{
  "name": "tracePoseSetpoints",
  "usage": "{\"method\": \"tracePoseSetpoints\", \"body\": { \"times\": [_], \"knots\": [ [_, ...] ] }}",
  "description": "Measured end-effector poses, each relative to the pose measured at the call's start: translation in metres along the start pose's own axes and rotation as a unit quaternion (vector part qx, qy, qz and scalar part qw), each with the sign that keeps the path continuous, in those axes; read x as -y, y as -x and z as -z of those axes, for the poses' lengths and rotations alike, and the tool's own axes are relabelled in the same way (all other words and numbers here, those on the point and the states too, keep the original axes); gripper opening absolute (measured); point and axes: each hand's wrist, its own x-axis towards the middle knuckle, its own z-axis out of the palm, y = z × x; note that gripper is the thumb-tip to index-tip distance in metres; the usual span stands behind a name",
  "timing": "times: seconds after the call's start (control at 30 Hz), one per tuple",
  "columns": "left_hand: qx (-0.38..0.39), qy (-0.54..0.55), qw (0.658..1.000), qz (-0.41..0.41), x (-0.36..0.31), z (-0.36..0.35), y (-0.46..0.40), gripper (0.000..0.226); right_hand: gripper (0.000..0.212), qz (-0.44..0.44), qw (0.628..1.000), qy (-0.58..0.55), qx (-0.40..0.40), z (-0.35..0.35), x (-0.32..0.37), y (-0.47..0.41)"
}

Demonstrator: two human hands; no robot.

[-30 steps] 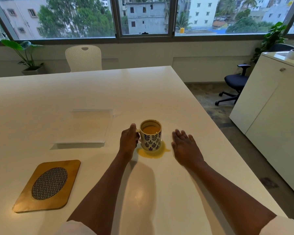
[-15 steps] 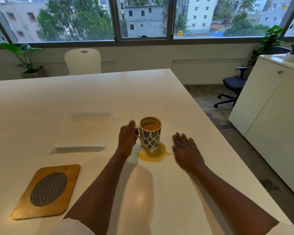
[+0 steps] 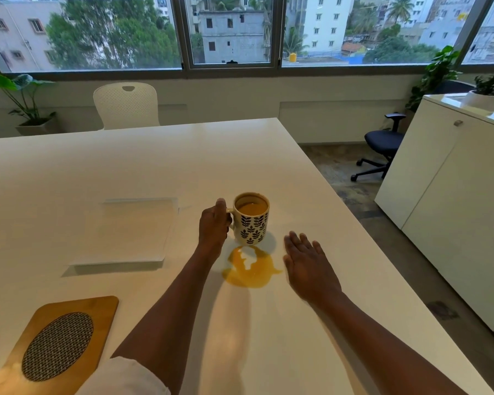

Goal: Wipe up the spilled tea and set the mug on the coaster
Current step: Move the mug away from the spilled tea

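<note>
no text, label, brand, number or sign can be read anywhere. the mug [image 3: 251, 220] near the right edge of the counter [image 3: 154, 155] carries only a dark leaf pattern, no words. the white sheet [image 3: 126, 232] toward the counter's middle shows no writing. the coaster [image 3: 60, 343] at the near left corner has a woven oval, unmarked.
</note>
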Motion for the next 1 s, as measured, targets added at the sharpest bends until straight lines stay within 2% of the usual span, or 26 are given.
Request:
{"method": "tracePoseSetpoints", "body": {
  "times": [0.37,0.73,1.0],
  "knots": [
    [0.015,-0.028,0.999,-0.016,0.004,-0.032,-0.033,0.055,0.054,0.005,1.000,0.001,-0.001,0.002,0.001,0.001],
    [0.046,0.002,0.999,-0.017,0.018,-0.048,-0.068,0.053,0.056,-0.005,1.000,0.001,-0.003,0.000,-0.002,0.000],
    [0.039,0.022,0.999,-0.007,0.022,-0.053,-0.088,0.055,0.057,-0.009,1.000,0.003,-0.003,-0.002,-0.001,-0.001]
  ]
}}
